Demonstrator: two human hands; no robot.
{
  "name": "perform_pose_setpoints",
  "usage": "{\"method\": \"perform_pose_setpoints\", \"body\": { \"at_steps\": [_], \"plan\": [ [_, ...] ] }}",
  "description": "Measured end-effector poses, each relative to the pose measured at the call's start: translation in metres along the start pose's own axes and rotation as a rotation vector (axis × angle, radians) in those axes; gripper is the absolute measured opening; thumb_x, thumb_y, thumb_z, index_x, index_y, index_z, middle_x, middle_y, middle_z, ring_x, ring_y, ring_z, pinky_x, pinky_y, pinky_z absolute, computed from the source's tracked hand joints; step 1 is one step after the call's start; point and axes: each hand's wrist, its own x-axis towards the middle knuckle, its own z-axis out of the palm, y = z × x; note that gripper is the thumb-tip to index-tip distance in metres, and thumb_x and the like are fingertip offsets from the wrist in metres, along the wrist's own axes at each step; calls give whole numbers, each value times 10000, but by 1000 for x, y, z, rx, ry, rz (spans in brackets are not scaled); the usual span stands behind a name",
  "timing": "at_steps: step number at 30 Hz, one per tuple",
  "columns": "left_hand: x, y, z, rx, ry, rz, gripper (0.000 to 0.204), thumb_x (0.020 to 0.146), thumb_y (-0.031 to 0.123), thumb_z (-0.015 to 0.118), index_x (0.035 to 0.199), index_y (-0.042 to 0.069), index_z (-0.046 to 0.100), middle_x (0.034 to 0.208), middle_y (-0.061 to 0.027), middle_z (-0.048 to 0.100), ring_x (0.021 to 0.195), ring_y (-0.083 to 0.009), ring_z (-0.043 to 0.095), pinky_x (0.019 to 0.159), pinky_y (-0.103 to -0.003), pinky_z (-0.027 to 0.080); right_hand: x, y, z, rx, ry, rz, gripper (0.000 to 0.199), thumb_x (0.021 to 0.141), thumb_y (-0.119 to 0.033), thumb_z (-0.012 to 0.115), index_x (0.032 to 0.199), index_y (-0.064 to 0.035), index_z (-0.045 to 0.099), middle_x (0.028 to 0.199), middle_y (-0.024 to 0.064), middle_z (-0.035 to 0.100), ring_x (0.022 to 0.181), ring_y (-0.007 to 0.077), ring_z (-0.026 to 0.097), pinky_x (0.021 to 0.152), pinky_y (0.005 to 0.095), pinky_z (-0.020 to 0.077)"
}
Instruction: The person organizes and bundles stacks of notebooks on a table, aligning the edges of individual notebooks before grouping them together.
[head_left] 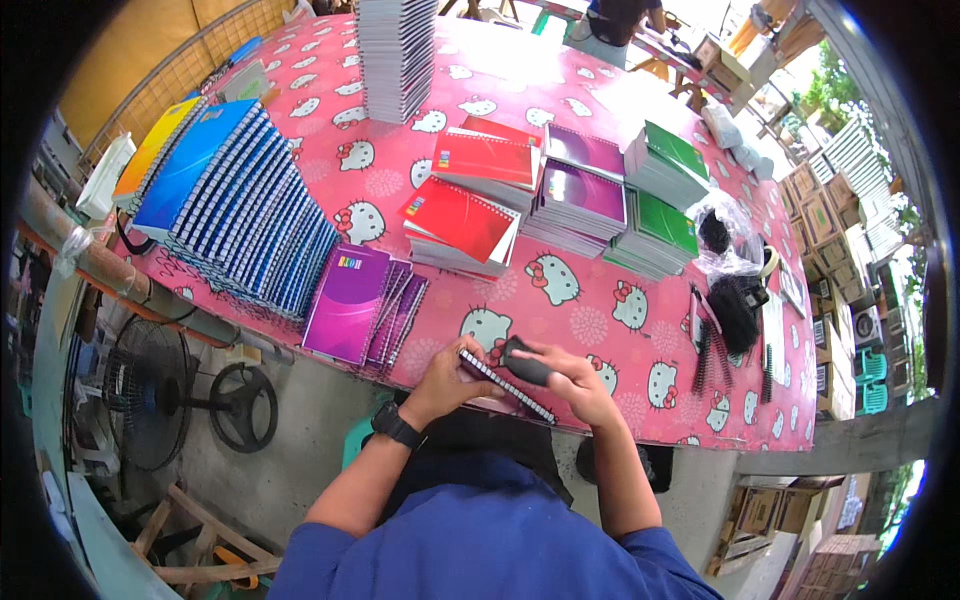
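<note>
At the near edge of the table, my left hand (pixel 448 382) is closed round a spiral notebook (pixel 522 396), which is tilted so its bound edge faces up. My right hand (pixel 580 386) grips a dark, rounded hand tool (pixel 527 363) just above that spine; its exact kind cannot be made out. Left of my hands, several purple spiral notebooks (pixel 347 303) lean against a long row of blue spiral notebooks (pixel 265 215). Beyond my hands lie stacks of red notebook blocks (pixel 460 220), purple ones (pixel 580 192) and green ones (pixel 655 232).
A pink patterned cloth covers the table (pixel 590 325). A tall notebook stack (pixel 395 60) stands at the back, yellow notebooks (pixel 152 150) far left. Loose black coils (pixel 711 355) and a black pouch (pixel 737 312) lie right. A fan (pixel 150 395) stands below left; a person (pixel 618 25) is beyond.
</note>
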Motion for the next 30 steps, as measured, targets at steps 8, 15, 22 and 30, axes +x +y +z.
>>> {"method": "perform_pose_setpoints", "body": {
  "at_steps": [8,15,22,30],
  "plan": [
    [-2,14,2,-55,59,-21,318,722,83,769,920,46,523,812,-10,546,749,-73,523,659,-243,449,-44,26,-46,-706,788,42,472,731,-276,734,1137,-61,624,1241,204,529,1136,345,486,929,428,399],
    [12,57,17,216,41,42,271,737,124,753,917,-10,601,800,-91,608,722,-138,577,637,-279,465,-45,-28,-35,-622,652,109,368,843,-180,612,1169,-12,585,1154,186,590,1070,309,544,889,376,421],
    [14,82,33,226,102,42,204,731,57,742,891,-1,630,792,-84,649,710,-133,620,636,-265,494,-11,-58,4,-208,394,97,295,817,-92,649,1100,-14,626,901,65,636,820,137,598,769,270,465],
    [8,94,31,235,134,42,167,750,5,722,893,-5,636,824,-46,659,754,-76,615,666,-225,503,-1,-54,12,-256,465,-76,283,750,-91,723,1022,-51,654,858,103,637,866,195,585,783,293,470]
  ]
}}
